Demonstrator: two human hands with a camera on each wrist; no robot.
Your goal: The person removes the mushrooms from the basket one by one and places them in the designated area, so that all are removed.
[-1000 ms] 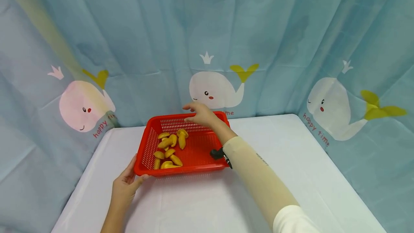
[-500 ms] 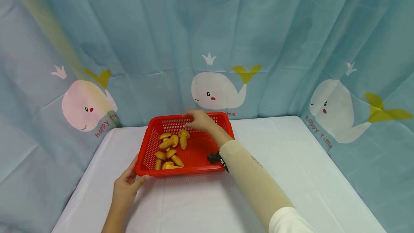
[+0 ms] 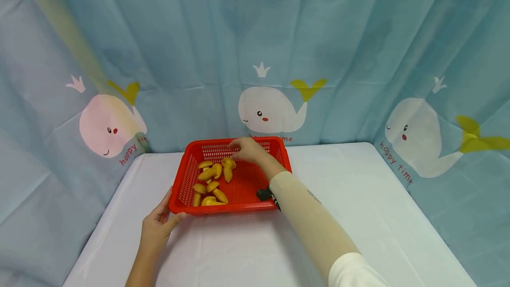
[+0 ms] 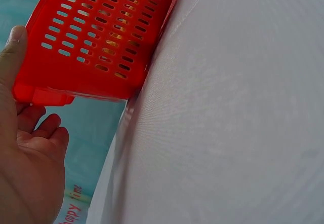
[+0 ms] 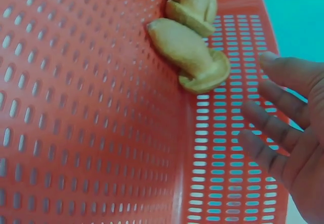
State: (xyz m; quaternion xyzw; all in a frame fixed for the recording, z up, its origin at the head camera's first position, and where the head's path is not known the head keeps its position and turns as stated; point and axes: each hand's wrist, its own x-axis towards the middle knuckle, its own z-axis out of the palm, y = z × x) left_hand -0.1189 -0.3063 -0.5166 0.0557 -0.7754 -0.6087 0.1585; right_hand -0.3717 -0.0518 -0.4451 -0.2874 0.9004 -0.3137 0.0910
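Red plastic, slotted all over: the basket sits on the white-covered table just below the middle of the head view, its far edge close to the blue whale-print curtain that fills the upper part of the frame.

A heap of yellow mushroom-shaped pieces lies in the left half of the basket; its right half is bare floor. In the right wrist view two of them lie at the top centre, one mushroom piece lying with its cap against the slotted far wall.

At the lower left of the head view the left hand has the near left corner of the basket: thumb pressed on the outside of the rim, fingers curled just under the corner lip, so its grip is on the basket.

Near the centre of the head view the right hand reaches over the far side of the basket, just right of the topmost mushroom pieces. Its fingers are spread and fairly straight beside the far wall, close to the piece but not touching it, and holding nothing. A beige sleeve covers that forearm, with a black strap-mounted device at the wrist.
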